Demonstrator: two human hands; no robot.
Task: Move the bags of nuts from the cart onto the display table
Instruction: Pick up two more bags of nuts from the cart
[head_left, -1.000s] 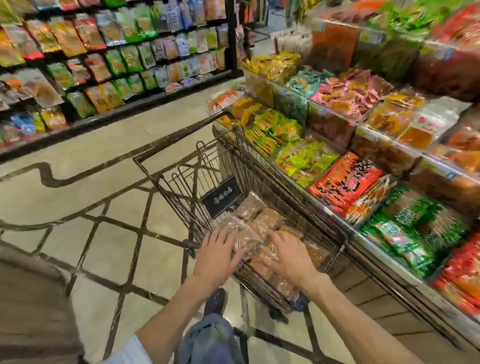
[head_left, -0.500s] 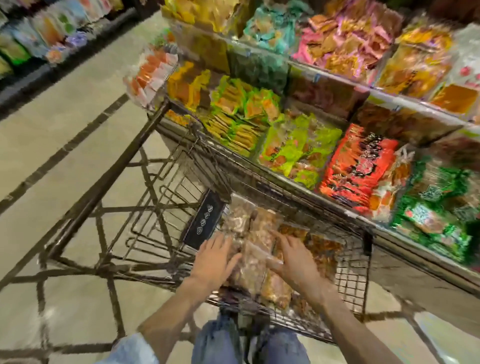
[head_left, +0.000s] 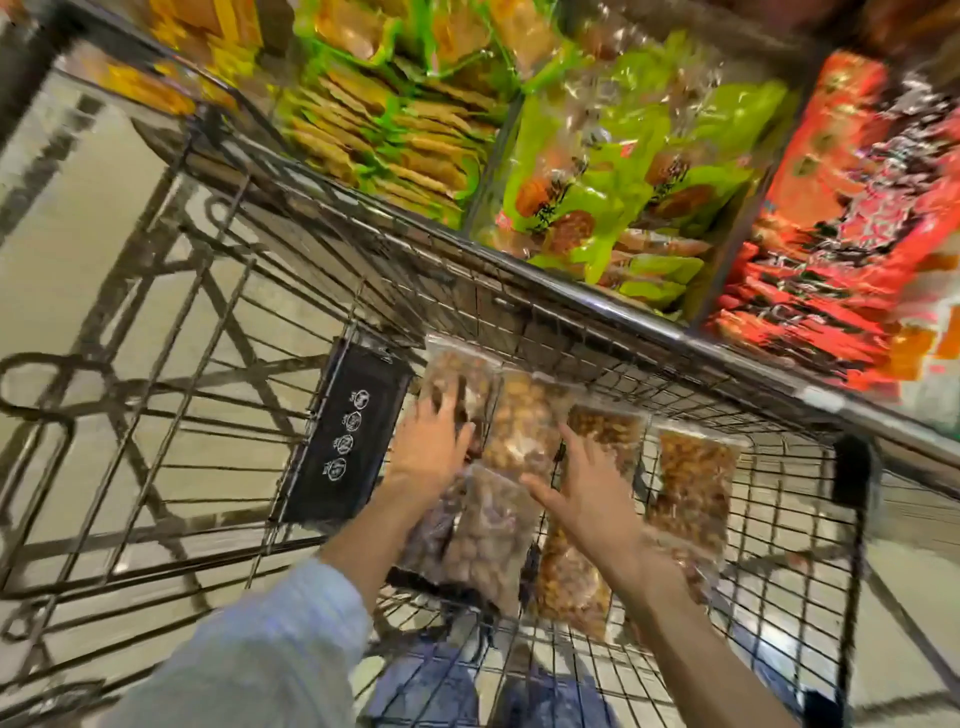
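Observation:
Several clear bags of brown nuts (head_left: 524, 415) lie in the child-seat section of a wire cart (head_left: 208, 322). My left hand (head_left: 434, 441) rests flat, fingers spread, on the far-left bag (head_left: 457, 369). My right hand (head_left: 587, 488) hovers with fingers spread over the middle bags, its thumb at the edge of the centre bag. Another bag (head_left: 693, 483) lies to the right, untouched. Neither hand has closed around a bag. The display table (head_left: 649, 317) runs along the cart's far side.
The display table holds green snack packs (head_left: 613, 176), yellow-green packs (head_left: 384, 119) and red packs (head_left: 852, 218) in divided bins. A black plastic flap (head_left: 348, 436) stands left of the nuts. The cart's main basket is to the left. Tiled floor lies beneath.
The view has dropped and closed in on the cart and table. Both hands have stayed on the pile of nut bags, spreading slightly further apart and forward.

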